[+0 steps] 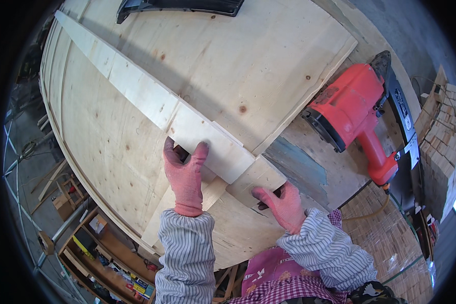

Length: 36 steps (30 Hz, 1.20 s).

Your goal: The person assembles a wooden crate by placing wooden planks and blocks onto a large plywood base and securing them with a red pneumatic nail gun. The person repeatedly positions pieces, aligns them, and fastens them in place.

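Note:
A long, pale wooden strip (pixel 137 88) lies slantwise over a large plywood sheet (pixel 248 66), from the far left to the middle. My left hand (pixel 185 180), in a pink glove, grips the strip's near edge close to its right end, thumb on the top face. A short flat piece of wood (pixel 258 177) sits against that end of the strip. My right hand (pixel 285 206), also pink-gloved, pinches the short piece at its near right corner, thumb on top; its other fingers are partly hidden.
A red nail gun (pixel 352 101) with an air hose (pixel 367 215) lies to the right. A black plastic part (pixel 182 6) is at the far edge. Stacked wood blocks (pixel 443 131) stand at right; a wooden tool tray (pixel 106 258) is below left.

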{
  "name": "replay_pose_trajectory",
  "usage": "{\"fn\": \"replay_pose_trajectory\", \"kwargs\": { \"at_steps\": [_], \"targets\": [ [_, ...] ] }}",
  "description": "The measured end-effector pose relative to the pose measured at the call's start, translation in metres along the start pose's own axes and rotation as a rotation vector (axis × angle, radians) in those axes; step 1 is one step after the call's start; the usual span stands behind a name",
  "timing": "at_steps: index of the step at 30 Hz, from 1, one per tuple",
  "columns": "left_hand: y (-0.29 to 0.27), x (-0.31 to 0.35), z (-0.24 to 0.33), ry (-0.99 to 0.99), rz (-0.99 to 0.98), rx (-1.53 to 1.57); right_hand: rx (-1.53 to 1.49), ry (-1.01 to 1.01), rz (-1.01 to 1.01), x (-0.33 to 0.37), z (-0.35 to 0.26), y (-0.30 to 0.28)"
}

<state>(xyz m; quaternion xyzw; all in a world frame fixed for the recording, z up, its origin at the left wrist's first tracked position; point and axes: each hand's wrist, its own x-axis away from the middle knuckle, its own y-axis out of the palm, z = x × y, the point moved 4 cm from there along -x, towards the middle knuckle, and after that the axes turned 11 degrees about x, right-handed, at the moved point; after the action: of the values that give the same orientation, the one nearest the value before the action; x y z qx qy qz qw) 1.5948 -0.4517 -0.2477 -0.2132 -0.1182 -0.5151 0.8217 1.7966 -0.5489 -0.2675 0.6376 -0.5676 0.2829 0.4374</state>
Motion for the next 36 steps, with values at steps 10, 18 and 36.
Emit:
{"fn": "replay_pose_trajectory", "kwargs": {
  "at_steps": [10,18,36],
  "targets": [
    [-0.001,0.0,-0.002,0.011,-0.026,0.025,-0.009,0.056,-0.042,-0.003,0.002,-0.001],
    [-0.001,-0.001,-0.002,0.016,-0.055,0.006,-0.029,0.02,0.008,0.001,-0.004,0.0],
    [-0.004,0.012,0.002,0.033,-0.066,-0.099,0.071,-0.07,0.051,0.0,-0.003,-0.003]
  ]
}}
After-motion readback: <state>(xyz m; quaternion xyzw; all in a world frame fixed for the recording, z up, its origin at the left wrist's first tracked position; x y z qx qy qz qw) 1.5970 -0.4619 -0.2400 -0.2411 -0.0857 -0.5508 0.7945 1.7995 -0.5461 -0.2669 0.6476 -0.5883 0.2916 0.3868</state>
